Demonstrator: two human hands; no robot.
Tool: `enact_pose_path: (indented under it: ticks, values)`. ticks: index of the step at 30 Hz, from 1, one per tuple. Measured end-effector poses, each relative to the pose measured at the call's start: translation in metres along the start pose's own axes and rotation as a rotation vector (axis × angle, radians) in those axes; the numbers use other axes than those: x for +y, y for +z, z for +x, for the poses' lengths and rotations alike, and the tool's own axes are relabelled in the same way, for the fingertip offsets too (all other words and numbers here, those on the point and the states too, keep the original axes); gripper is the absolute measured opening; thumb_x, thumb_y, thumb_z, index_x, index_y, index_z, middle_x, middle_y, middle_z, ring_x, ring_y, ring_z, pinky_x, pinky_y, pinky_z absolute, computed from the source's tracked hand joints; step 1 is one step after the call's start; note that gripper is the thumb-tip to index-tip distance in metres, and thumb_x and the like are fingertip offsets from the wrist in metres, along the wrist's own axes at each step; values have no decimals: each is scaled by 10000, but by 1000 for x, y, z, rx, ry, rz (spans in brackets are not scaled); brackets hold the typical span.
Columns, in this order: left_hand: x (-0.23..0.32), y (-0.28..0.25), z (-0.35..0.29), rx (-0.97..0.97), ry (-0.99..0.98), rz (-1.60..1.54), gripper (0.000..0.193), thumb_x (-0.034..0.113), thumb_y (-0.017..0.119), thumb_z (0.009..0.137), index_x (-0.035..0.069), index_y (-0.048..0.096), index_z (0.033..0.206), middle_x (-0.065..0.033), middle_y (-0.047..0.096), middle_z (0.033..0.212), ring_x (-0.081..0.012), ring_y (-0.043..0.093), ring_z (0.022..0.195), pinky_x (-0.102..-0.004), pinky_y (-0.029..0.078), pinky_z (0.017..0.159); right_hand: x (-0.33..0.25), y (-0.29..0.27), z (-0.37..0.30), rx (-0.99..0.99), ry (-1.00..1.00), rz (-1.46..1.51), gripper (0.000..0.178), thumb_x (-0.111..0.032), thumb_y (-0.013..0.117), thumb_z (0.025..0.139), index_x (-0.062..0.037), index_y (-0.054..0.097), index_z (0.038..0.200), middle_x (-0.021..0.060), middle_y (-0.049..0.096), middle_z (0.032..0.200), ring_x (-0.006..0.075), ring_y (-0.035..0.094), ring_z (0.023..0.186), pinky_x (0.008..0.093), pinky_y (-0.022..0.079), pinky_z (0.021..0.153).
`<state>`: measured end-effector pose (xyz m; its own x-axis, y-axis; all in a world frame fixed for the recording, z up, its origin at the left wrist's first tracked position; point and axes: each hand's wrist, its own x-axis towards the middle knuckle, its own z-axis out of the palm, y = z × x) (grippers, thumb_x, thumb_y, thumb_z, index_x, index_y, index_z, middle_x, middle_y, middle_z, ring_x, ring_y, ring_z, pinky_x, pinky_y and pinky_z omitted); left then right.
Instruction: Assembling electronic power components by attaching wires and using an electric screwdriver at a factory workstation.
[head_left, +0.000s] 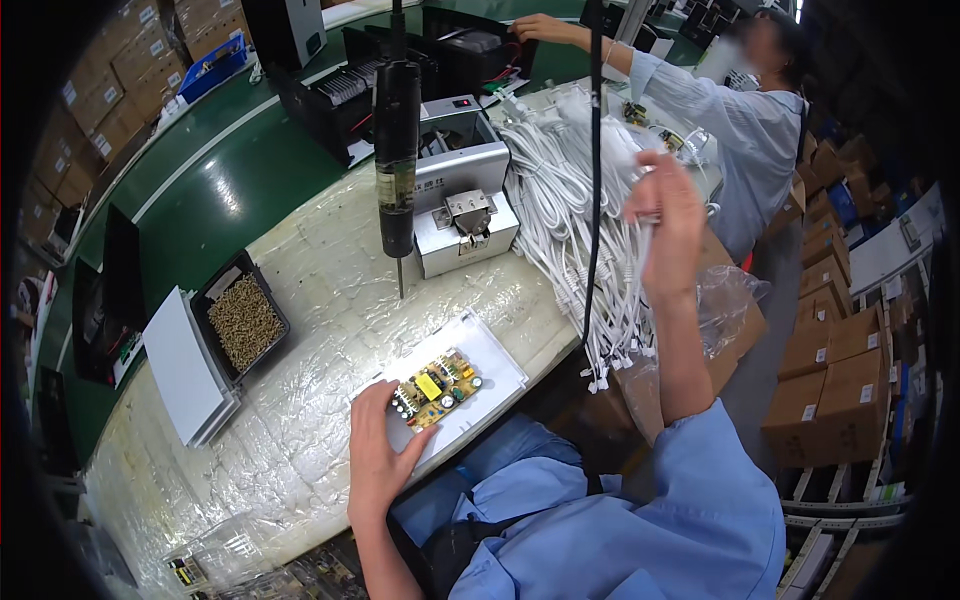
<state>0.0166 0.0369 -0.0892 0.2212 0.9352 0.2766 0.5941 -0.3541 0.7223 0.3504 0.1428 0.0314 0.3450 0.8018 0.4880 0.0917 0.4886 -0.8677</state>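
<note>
A circuit board with a yellow transformer lies on a flat white sheet near the bench's front edge. My left hand grips the board's left end between thumb and fingers. My right hand is raised over a heap of white cables with connector ends. Motion smears its fingers, so I cannot tell whether it holds a cable. A black electric screwdriver hangs bit-down beyond the board. Behind it stands a silver screw feeder.
Left of the board stand a black tray of brass-coloured screws and a stack of white sheets. A green conveyor curves behind the bench. A black cord hangs near my right hand. A co-worker reaches in from far right.
</note>
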Motion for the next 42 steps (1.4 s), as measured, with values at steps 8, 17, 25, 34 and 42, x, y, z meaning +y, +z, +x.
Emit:
enact_pose_path:
  ticks: [8,17,25,34,42]
  values:
    - [-4,-7,-3,-26,-3,2,747,177,867,687,-5,497,1311,-202,557,1243,-389,518,1183,-458,417,1029,-33,1,-59,-214,-584,24,371,-355,436,1061,-17,580,1117,-25,451,601,80,420,503,217,308,462]
    - [28,-29,-22,-524,-399,-1164,768,579,478,974,-78,423,1368,-228,629,1185,-261,637,1080,-368,483,957,4,75,-209,-1069,-731,-163,268,-276,733,846,-106,705,1051,8,689,907,153,668,749,299,564,633]
    - [11,-65,-45,170,-101,-1500,443,301,594,985,11,442,1283,-94,608,782,-182,550,648,-327,455,600,20,71,-184,-1343,568,129,324,-214,589,987,-31,625,1251,94,666,948,97,585,678,228,504,659]
    - [-13,-89,-41,496,177,-1744,483,108,432,1044,99,266,1498,-39,428,1003,-160,377,867,-310,354,768,57,29,-129,-1283,904,283,372,-260,468,1056,12,596,1275,78,674,996,111,630,848,246,506,766]
    - [7,-86,-30,609,85,-1681,479,135,416,1060,127,270,1516,-52,427,1068,-188,378,920,-332,374,847,21,32,-135,-1185,324,-215,192,-122,631,938,-58,683,1111,93,661,1010,193,646,894,286,510,814]
